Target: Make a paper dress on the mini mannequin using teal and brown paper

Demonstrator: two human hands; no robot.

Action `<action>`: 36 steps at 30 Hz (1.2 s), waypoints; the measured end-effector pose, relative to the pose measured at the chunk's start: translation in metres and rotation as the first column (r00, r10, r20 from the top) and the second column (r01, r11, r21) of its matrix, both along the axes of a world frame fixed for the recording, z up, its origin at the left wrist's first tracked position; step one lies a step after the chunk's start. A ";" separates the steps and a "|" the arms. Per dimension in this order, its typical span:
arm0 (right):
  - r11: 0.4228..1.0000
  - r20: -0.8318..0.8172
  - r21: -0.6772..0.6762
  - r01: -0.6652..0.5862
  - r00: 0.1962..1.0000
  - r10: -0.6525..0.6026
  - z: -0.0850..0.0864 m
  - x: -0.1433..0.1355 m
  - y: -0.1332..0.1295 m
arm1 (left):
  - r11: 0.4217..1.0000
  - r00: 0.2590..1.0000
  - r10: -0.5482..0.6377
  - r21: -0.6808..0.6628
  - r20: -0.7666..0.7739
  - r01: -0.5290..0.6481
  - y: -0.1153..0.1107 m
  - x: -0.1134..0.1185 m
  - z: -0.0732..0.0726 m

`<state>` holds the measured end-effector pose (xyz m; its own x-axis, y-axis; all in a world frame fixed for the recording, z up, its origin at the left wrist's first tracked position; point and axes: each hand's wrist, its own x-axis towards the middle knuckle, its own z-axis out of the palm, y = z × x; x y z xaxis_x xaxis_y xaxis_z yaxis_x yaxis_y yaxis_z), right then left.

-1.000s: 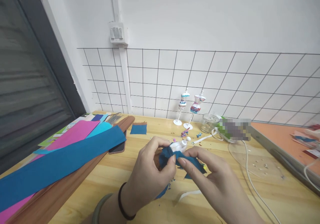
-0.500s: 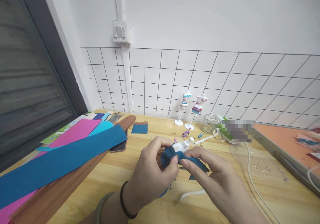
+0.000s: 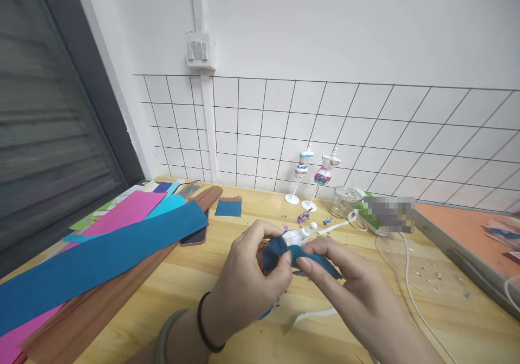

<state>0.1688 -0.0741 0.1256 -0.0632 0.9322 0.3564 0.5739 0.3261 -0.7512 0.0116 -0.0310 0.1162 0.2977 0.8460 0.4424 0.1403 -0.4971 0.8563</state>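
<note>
A small white dress-form mannequin (image 3: 296,238) lies tilted between my hands, its knobbed neck end pointing up and to the right. Blue crepe paper (image 3: 274,254) is wrapped around its body. My left hand (image 3: 244,280) is closed around the mannequin and wrap, the thumb pressing on the paper. With thumb and fingers, my right hand (image 3: 351,283) pinches the paper beside the mannequin, and a pointed end of it sticks out under the fingers. The mannequin's lower part is hidden by my left hand and the paper.
Folded blue, pink and brown paper (image 3: 134,255) lies at left over a phone (image 3: 195,236). Two decorated mannequins (image 3: 324,177) stand at the back beside a glass jar (image 3: 344,201). Paper scraps (image 3: 305,216), a white strip (image 3: 314,315) and a white cable (image 3: 410,283) lie around.
The view has shifted slightly. The loose blue end beneath my right fingers hangs less low than before. Both hands keep their hold in nearly the same place.
</note>
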 end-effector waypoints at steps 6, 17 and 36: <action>0.997 -0.030 -0.068 0.028 0.999 -0.030 -0.001 0.000 -0.001 | 1.000 1.000 0.020 0.011 0.013 -0.020 0.001 0.002 0.001; 0.994 -0.038 -0.087 0.065 0.997 -0.069 0.004 0.000 -0.002 | 0.999 0.999 0.034 0.024 -0.005 -0.034 0.000 0.000 0.001; 0.994 -0.060 -0.076 -0.081 0.995 0.077 0.007 0.002 -0.002 | 0.998 0.996 0.054 0.048 -0.071 -0.050 0.001 0.001 -0.001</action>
